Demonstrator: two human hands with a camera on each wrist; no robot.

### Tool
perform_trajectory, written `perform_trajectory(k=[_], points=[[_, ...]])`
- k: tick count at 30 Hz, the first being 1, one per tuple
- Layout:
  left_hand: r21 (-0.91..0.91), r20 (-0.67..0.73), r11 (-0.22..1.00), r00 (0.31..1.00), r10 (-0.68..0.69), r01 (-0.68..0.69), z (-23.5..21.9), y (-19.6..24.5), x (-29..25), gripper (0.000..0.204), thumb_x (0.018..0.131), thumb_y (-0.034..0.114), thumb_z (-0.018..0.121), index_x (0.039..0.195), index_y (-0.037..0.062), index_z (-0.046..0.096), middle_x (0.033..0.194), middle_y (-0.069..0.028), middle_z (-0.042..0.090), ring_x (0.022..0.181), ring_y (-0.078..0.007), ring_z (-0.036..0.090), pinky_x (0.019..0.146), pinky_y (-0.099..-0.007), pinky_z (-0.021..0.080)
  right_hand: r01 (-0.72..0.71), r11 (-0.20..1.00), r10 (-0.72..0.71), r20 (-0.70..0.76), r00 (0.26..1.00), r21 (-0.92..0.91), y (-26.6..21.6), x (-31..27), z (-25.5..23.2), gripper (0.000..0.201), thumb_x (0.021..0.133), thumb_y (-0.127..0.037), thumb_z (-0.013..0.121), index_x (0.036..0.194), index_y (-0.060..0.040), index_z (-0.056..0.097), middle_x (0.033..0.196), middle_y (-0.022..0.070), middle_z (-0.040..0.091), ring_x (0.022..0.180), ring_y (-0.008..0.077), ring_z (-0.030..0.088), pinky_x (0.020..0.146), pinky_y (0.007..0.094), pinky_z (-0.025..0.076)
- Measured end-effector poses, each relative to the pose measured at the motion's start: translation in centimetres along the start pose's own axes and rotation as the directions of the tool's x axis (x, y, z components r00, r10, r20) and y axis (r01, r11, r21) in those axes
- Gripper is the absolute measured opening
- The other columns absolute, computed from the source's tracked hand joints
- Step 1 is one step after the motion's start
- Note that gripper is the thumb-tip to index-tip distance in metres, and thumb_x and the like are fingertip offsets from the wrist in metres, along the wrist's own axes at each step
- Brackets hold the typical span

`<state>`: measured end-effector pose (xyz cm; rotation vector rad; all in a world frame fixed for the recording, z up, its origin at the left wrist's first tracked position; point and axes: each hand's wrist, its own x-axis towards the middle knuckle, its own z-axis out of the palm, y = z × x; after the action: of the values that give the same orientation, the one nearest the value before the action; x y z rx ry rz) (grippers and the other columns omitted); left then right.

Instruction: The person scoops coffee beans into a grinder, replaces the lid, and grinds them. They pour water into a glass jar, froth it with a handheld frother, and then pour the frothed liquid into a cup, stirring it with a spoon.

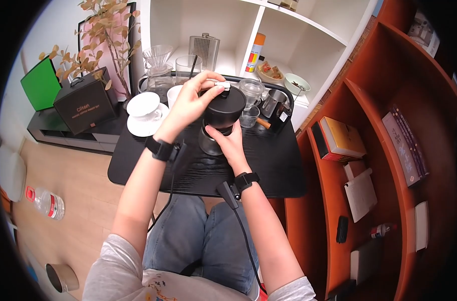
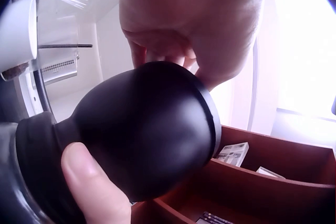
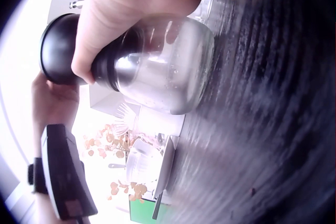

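Note:
A manual coffee grinder (image 1: 224, 111), with a black bowl-shaped top and a clear glass jar (image 3: 164, 69) below, stands upright on the black table (image 1: 188, 173). My left hand (image 1: 194, 98) is over its top, thumb and fingers pinching the pale knob (image 1: 222, 87). In the left wrist view those fingertips are partly hidden behind the black body (image 2: 149, 127). Lower down, my right hand (image 1: 232, 144) grips the grinder's neck where the black collar meets the jar. Its thumb lies across the collar in the left wrist view.
Left of the grinder sits a white cup (image 1: 143, 105) on a saucer (image 1: 136, 126). Behind are a glass dripper (image 1: 158, 57) and a tumbler (image 1: 189, 64). Small glass cups (image 1: 250, 116) and a metal pitcher (image 1: 275, 103) crowd the right. A brown bookcase (image 1: 313, 188) borders the table.

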<state>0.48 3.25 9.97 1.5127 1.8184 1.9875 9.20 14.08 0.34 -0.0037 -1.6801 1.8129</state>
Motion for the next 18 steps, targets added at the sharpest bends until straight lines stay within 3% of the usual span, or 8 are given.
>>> perform_trajectory(k=[1,2,3,4,6,8,16,18], points=[[0.201,-0.160,0.970,0.972,0.171,-0.138,1.5,0.7,-0.9,0.021,0.088,0.008,0.057,0.107,-0.0008,0.055,0.100,-0.0100,0.065,0.096,-0.0166,0.061,0.084,-0.0267,0.045,0.015,1.000,-0.015,0.000,1.000,0.001,0.4,0.1,-0.1,0.066,0.068,-0.012,0.080,0.123,-0.0018,0.044,0.112,0.0090,0.058,0.102,0.0154,0.056,0.088,0.0300,0.045],[0.625,-0.202,0.745,0.874,0.443,-0.233,2.4,1.3,-1.9,0.023,0.084,0.005,0.057,0.106,-0.0008,0.056,0.100,-0.0131,0.062,0.093,-0.0272,0.060,0.083,-0.0338,0.044,0.018,1.000,-0.018,0.000,1.000,-0.001,0.7,0.2,-0.1,0.066,0.068,-0.012,0.080,0.123,-0.0018,0.044,0.112,0.0090,0.058,0.102,0.0154,0.056,0.088,0.0300,0.045],[0.751,-0.107,0.559,0.771,0.628,-0.352,3.3,2.9,-3.2,0.024,0.080,0.001,0.057,0.104,0.0007,0.057,0.099,-0.0150,0.060,0.091,-0.0333,0.057,0.081,-0.0400,0.043,0.018,1.000,-0.018,0.011,1.000,-0.011,0.9,0.3,-0.2,0.066,0.068,-0.012,0.080,0.123,-0.0023,0.044,0.112,0.0090,0.058,0.103,0.0154,0.056,0.089,0.0302,0.045],[0.690,-0.018,0.555,0.756,0.655,-0.464,4.4,3.3,-4.8,0.028,0.075,0.001,0.059,0.103,0.0016,0.057,0.100,-0.0145,0.061,0.090,-0.0322,0.057,0.079,-0.0396,0.043,0.017,1.000,-0.017,0.021,1.000,-0.020,1.1,0.4,-0.3,0.067,0.068,-0.012,0.080,0.124,-0.0028,0.044,0.112,0.0090,0.058,0.103,0.0154,0.056,0.089,0.0305,0.045],[0.519,0.250,0.564,0.744,0.619,-0.643,7.2,4.4,-8.2,0.018,0.066,0.004,0.062,0.084,0.0037,0.060,0.094,-0.0105,0.061,0.084,-0.0252,0.058,0.072,-0.0351,0.044,-0.192,0.981,0.192,-0.031,0.981,0.005,-0.8,-0.2,0.1,0.066,0.068,-0.013,0.080,0.123,-0.0027,0.045,0.111,0.0091,0.059,0.101,0.0154,0.056,0.088,0.0302,0.044],[0.490,0.434,0.636,0.799,0.415,-0.596,10.0,4.5,-11.3,0.013,0.068,0.013,0.064,0.076,0.0037,0.058,0.080,-0.0075,0.055,0.074,-0.0230,0.054,0.064,-0.0327,0.042,-0.014,0.998,0.014,0.000,1.000,-0.066,0.2,0.1,-0.2,0.064,0.068,-0.013,0.080,0.121,-0.0020,0.046,0.108,0.0089,0.060,0.099,0.0155,0.057,0.087,0.0298,0.044],[0.416,0.446,0.738,0.827,0.343,-0.531,13.8,6.5,-15.2,0.026,0.075,0.021,0.068,0.077,-0.0015,0.055,0.076,-0.0108,0.048,0.073,-0.0254,0.050,0.066,-0.0321,0.043,0.011,0.999,-0.011,-0.002,1.000,-0.048,0.3,-0.1,-0.1,0.060,0.069,-0.014,0.080,0.118,-0.0012,0.048,0.107,0.0088,0.061,0.098,0.0155,0.057,0.088,0.0297,0.044],[0.582,0.396,0.696,0.894,0.209,-0.420,13.4,6.3,-13.9,0.024,0.076,0.020,0.066,0.077,-0.0014,0.055,0.075,-0.0102,0.048,0.074,-0.0254,0.049,0.067,-0.0308,0.043,0.027,0.998,-0.028,-0.012,1.000,-0.056,0.3,-0.1,0.0,0.056,0.070,-0.014,0.080,0.116,-0.0017,0.049,0.107,0.0081,0.060,0.099,0.0152,0.056,0.088,0.0298,0.044]])
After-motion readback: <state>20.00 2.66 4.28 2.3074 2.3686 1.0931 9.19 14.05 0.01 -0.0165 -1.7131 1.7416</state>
